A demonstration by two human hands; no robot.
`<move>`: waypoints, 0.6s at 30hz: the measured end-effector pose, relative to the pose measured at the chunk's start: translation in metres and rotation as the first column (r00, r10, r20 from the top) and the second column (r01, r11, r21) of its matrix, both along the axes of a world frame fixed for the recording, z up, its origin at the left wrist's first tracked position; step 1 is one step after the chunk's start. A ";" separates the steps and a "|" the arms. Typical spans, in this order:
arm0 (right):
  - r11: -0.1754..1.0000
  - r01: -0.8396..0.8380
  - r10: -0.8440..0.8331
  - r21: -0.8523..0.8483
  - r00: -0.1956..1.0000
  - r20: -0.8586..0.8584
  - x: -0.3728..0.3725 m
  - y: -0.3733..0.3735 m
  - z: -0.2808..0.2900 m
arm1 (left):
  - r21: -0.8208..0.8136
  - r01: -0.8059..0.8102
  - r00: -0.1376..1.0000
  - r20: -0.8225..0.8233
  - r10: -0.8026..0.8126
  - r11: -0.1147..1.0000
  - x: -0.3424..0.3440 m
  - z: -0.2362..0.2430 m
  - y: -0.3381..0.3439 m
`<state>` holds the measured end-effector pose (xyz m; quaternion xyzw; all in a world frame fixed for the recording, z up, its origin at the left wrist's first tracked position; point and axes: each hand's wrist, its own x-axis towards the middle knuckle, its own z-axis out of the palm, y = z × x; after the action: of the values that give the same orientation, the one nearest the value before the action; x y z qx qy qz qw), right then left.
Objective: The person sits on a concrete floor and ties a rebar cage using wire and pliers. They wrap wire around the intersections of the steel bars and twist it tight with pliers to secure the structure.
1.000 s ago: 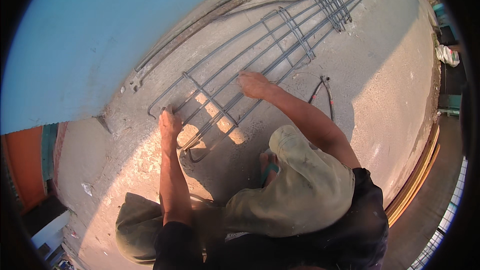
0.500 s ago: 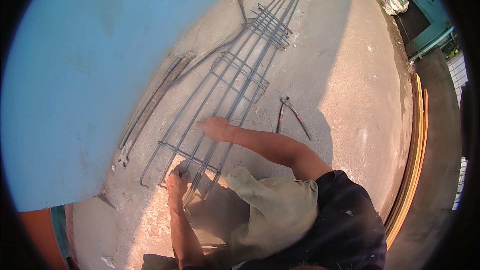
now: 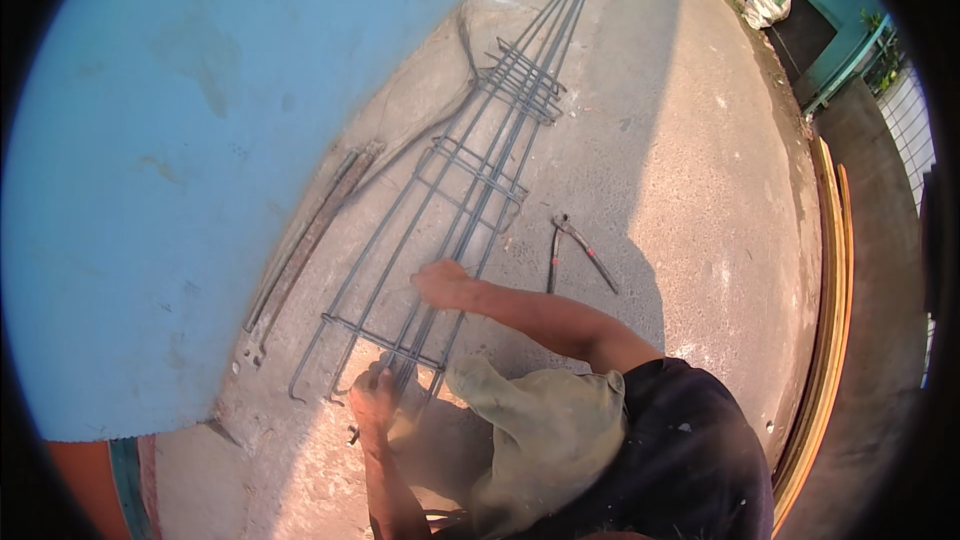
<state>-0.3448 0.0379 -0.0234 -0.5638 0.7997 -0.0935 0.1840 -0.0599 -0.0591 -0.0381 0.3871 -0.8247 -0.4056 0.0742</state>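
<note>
A long steel rebar cage (image 3: pixel 500 170), with lengthwise rods and several square ties, lies on the concrete. My left hand (image 3: pixel 372 398) is closed on rods at the near end, just below the nearest tie; a small dark piece sticks out beneath it, too small to name. My right hand (image 3: pixel 445 285) is closed round a rod farther up, above that tie. Thin wire strands show near it. Long-handled pincers (image 3: pixel 570 235) with red marks lie right of the cage.
A blue panel (image 3: pixel 160 160) fills the left side, with loose steel bars (image 3: pixel 310 240) beside it. Wooden planks (image 3: pixel 830 240) line the right edge. A white sack (image 3: pixel 768 8) sits beside a teal structure (image 3: pixel 835 10) at the back right. My bent knee (image 3: pixel 540 420) is below the cage.
The view has swung, so the cage points more upward and the blue panel fills more of the picture. My left hand now sits more among the middle rods at the cage's end.
</note>
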 end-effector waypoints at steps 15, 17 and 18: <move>0.984 0.170 -0.176 0.050 0.969 0.173 -0.018 -0.034 0.000 | -0.558 -0.078 0.946 0.220 0.237 0.826 -0.009 -0.034 -0.044; 0.983 0.135 -0.154 0.123 0.975 0.159 -0.022 -0.033 -0.004 | -0.514 -0.027 0.951 0.252 0.181 0.857 -0.011 -0.038 -0.050; 0.983 0.113 -0.135 0.142 0.978 0.156 -0.017 -0.035 0.005 | -0.506 -0.025 0.954 0.245 0.172 0.862 -0.002 -0.038 -0.054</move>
<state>-0.3613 0.0031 -0.0187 -0.4897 0.8197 -0.0979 0.2805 -0.0622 -0.1127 -0.0765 0.4506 -0.8821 -0.1158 0.0741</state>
